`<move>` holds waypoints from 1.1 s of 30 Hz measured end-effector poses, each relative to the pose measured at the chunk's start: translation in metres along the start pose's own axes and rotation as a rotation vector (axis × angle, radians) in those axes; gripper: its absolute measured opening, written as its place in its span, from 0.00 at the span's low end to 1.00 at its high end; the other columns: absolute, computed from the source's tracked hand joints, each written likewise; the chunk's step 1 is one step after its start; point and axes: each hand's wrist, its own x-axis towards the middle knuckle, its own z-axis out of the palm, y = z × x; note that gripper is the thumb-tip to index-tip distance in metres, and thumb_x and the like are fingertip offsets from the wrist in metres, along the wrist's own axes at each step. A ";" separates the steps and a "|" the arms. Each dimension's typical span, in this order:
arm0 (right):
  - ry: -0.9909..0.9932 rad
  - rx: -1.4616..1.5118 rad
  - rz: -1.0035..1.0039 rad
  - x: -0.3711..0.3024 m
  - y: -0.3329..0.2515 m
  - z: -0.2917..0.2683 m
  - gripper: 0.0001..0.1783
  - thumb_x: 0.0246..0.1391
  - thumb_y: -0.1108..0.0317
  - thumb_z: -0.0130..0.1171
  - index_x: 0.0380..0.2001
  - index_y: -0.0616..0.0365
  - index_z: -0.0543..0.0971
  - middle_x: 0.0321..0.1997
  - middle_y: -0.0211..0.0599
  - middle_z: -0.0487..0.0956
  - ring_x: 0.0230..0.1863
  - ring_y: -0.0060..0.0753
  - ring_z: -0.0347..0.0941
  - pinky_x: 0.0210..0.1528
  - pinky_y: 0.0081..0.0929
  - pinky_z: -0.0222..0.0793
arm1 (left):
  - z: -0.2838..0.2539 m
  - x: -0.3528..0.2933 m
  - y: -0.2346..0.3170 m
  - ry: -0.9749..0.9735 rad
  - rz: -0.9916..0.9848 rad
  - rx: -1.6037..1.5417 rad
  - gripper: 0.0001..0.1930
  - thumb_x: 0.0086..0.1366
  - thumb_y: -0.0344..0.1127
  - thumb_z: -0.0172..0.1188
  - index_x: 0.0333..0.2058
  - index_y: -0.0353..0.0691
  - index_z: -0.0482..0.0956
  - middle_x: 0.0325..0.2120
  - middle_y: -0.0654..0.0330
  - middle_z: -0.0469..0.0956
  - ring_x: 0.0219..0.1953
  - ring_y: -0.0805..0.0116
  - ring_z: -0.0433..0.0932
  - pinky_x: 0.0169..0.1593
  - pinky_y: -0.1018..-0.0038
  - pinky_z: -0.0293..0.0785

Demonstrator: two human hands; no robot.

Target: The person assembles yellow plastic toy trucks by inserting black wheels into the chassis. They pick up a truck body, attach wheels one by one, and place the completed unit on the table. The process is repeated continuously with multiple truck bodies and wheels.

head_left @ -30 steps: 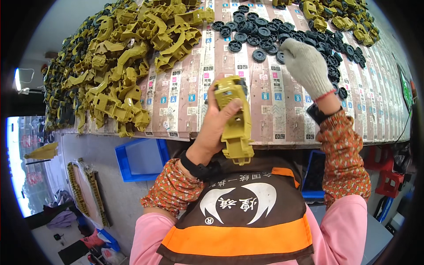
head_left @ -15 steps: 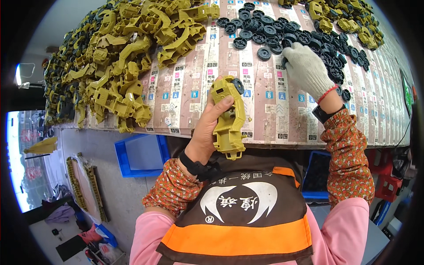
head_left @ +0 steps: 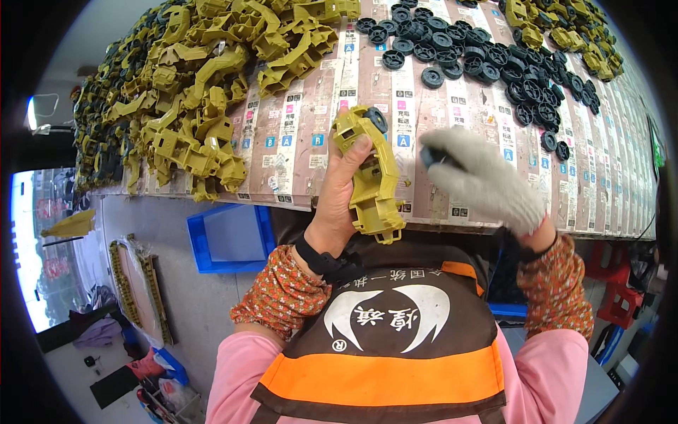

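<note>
My bare left hand (head_left: pixel 337 185) is closed around a yellow-green plastic toy vehicle body (head_left: pixel 380 185), tilted upright over the table's near edge. One dark wheel (head_left: pixel 376 119) sits at the body's upper right end. To the right, my right hand (head_left: pixel 487 177), in a pale knit glove and blurred by motion, pinches a dark toy wheel (head_left: pixel 432 157) between thumb and fingers. That wheel is a short way right of the vehicle body, not touching it. Beyond my hands lies a loose spread of dark toy wheels (head_left: pixel 452 53).
A large heap of yellow-green vehicle bodies (head_left: pixel 201 92) covers the table's left side. More yellow-green parts with dark wheels (head_left: pixel 565 35) lie at the far right. The table (head_left: pixel 296 166) has a printed paper covering. Below its edge at left is a blue bin (head_left: pixel 229 237).
My right hand has come from the wheel spread toward the vehicle body, carrying a wheel. My left hand still holds the body in nearly the same place.
</note>
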 end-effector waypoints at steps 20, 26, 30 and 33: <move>0.049 0.686 0.355 -0.043 -0.029 0.047 0.25 0.68 0.72 0.58 0.66 0.66 0.76 0.51 0.37 0.83 0.45 0.25 0.81 0.50 0.26 0.79 | 0.030 0.000 0.000 -0.010 0.387 0.258 0.41 0.74 0.27 0.65 0.76 0.54 0.51 0.56 0.61 0.73 0.52 0.71 0.78 0.55 0.69 0.83; 0.179 0.348 0.211 -0.055 -0.039 0.062 0.23 0.68 0.75 0.56 0.64 0.70 0.75 0.38 0.48 0.86 0.35 0.33 0.86 0.39 0.33 0.82 | 0.030 -0.001 -0.003 -0.045 0.554 0.408 0.45 0.70 0.24 0.68 0.77 0.52 0.50 0.58 0.61 0.72 0.56 0.69 0.76 0.62 0.70 0.76; 0.152 0.291 0.146 -0.056 -0.042 0.062 0.24 0.61 0.79 0.53 0.61 0.71 0.75 0.38 0.58 0.85 0.38 0.53 0.87 0.41 0.42 0.81 | 0.034 -0.001 -0.010 -0.130 0.667 0.460 0.47 0.68 0.20 0.68 0.77 0.52 0.48 0.60 0.61 0.71 0.57 0.69 0.76 0.62 0.71 0.75; 0.162 0.226 0.137 -0.055 -0.035 0.065 0.26 0.58 0.77 0.55 0.60 0.71 0.76 0.38 0.59 0.85 0.40 0.58 0.86 0.44 0.45 0.80 | 0.037 0.000 -0.018 -0.162 0.700 0.444 0.47 0.69 0.20 0.67 0.77 0.50 0.46 0.61 0.59 0.70 0.58 0.69 0.76 0.62 0.72 0.75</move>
